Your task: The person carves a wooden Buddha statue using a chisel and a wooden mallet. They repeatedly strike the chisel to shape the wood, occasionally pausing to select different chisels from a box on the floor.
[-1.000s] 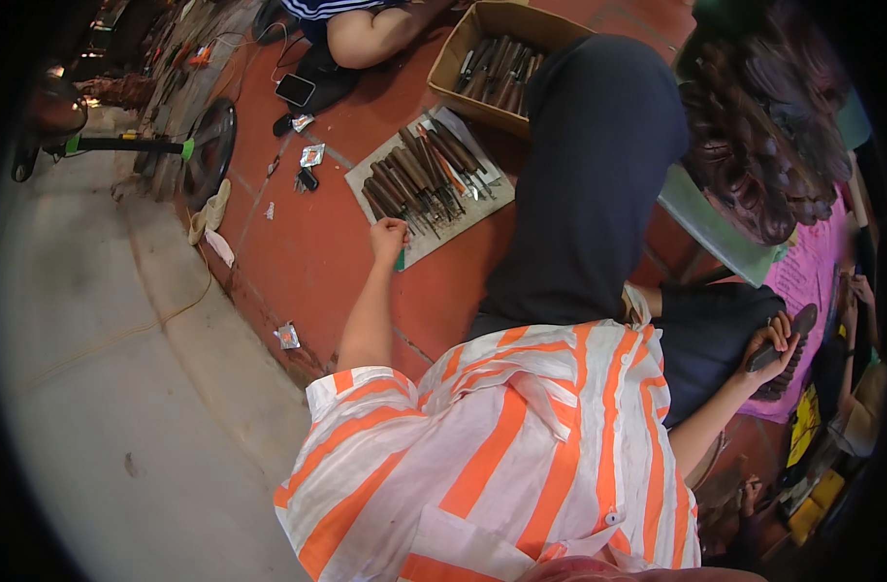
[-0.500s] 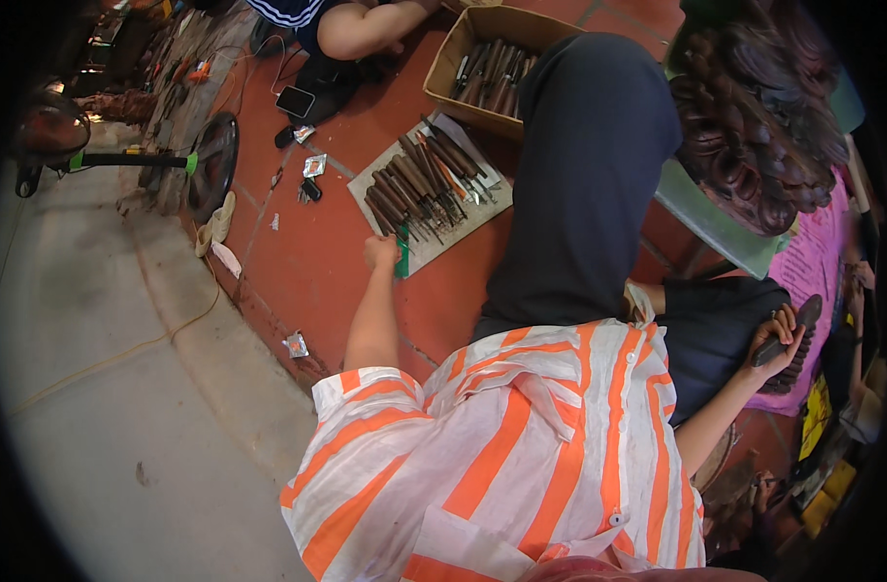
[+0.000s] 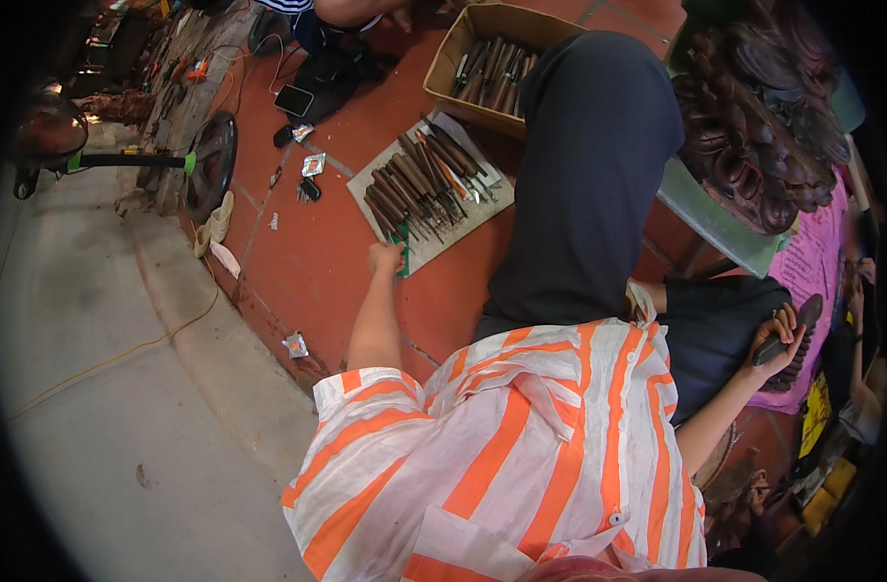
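Note:
My left hand (image 3: 386,256) is closed at the near left corner of a pale board (image 3: 426,258), its fingers on a small green strip (image 3: 403,250) whose kind I cannot make out. Rows of wood-handled carving tools (image 3: 414,189) lie across the board, their tips pointing mostly toward its near right side. Off to the right, my right hand (image 3: 779,341) is wrapped round a dark block-like piece (image 3: 768,351). Beneath that hand is a dark ridged carved wooden piece (image 3: 809,312), partly hidden by the fingers, over a pink cloth (image 3: 810,250).
A cardboard box (image 3: 447,60) of more tools stands past the board. A large dark wood carving (image 3: 744,136) rests on a green stool (image 3: 715,228). A fan (image 3: 213,167) lies left. A phone (image 3: 294,101) and foil packets (image 3: 313,164) are near another person (image 3: 346,10).
The other person at the top has shifted, with less of the leg in view. My left hand has moved very slightly, still at the green strip. My right hand keeps its place.

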Available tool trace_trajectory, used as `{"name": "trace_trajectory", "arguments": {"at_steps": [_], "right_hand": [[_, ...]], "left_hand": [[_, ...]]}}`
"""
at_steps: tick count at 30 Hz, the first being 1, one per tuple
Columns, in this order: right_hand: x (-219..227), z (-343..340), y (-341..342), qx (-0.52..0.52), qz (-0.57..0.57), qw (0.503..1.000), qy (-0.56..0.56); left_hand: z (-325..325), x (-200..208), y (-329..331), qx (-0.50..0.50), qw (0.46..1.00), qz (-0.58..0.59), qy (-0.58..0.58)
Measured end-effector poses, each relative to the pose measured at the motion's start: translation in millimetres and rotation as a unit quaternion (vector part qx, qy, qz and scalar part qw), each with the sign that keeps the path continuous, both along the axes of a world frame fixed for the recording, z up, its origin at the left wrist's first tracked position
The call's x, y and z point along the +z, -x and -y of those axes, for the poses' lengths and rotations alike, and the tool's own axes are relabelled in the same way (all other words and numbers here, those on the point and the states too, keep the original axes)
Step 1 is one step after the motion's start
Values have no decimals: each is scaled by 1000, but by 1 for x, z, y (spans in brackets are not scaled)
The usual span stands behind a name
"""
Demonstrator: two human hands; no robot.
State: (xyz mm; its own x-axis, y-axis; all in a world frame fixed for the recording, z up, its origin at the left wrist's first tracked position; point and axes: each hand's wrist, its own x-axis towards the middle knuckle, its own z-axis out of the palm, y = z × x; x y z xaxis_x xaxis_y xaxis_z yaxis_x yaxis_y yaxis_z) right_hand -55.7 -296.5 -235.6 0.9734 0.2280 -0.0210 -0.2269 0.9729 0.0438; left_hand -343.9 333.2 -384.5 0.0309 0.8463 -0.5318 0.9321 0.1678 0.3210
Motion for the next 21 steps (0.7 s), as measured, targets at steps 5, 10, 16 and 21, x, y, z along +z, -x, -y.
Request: {"name": "trace_trajectory", "arguments": {"at_steps": [5, 10, 16, 21], "right_hand": [[-1, 1, 0, 4, -1, 1000, 3], [1, -2, 1, 2, -3, 1000, -4], [-2, 0, 0, 4, -2, 1000, -5], [1, -1, 0, 1, -5, 1000, -7]], "left_hand": [[-1, 1, -14, -38, 997, -15, -68], [11, 5, -50, -162, 969, 157, -101], [38, 2, -96, -288, 948, 18, -136], [43, -15, -100, -278, 949, -24, -144]]}}
